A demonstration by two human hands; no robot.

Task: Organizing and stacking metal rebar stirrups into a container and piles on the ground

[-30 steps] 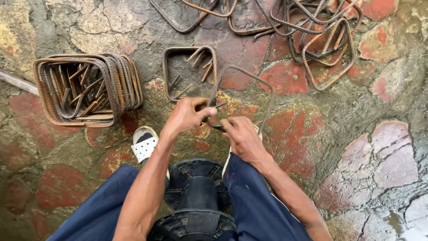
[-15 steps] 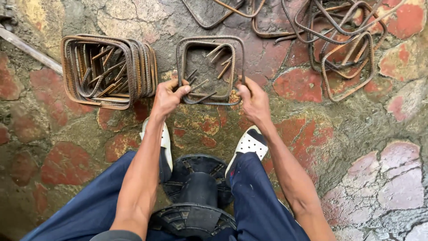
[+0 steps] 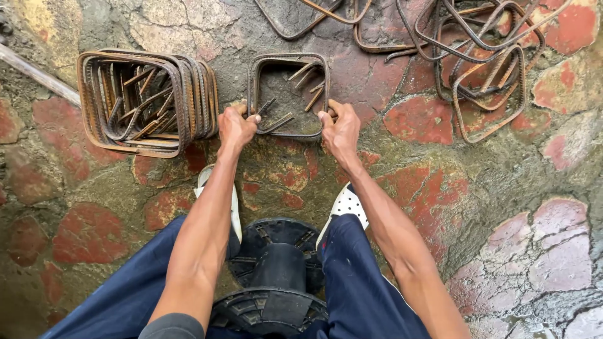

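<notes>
Nearest the camera, a black plastic stool (image 3: 271, 276) sits between the person's legs in dark blue trousers (image 3: 352, 282), with white perforated clogs (image 3: 347, 205) planted on the ground to either side. Both bare forearms stretch forward from the knees, nearly straight, converging slightly toward a small stack of square rusty steel stirrups (image 3: 289, 94) lying flat on the red-and-grey stone paving (image 3: 440, 188).

The left hand (image 3: 235, 127) is curled closed at the stack's near left corner, knuckles up, fingers wrapped down around the bar and thumb tucked toward the inside of the frame. The right hand (image 3: 339, 129) mirrors it at the near right corner, fingers folded over the bar and the thumb lying along the front edge. Both wrists are bent a little downward, so the hands press on the near side of the stack while its far side lies free on the stone. Hooked bar ends poke into the open middle of the frame.

Just left of the left hand, a larger bundle of stirrups (image 3: 147, 100) stands on edge, leaning, close to the small stack but apart from it. A grey pipe (image 3: 38, 74) runs diagonally at the far left. Farthest off, at the top right, a loose tangle of bent stirrups (image 3: 477, 56) sprawls over the stones.
</notes>
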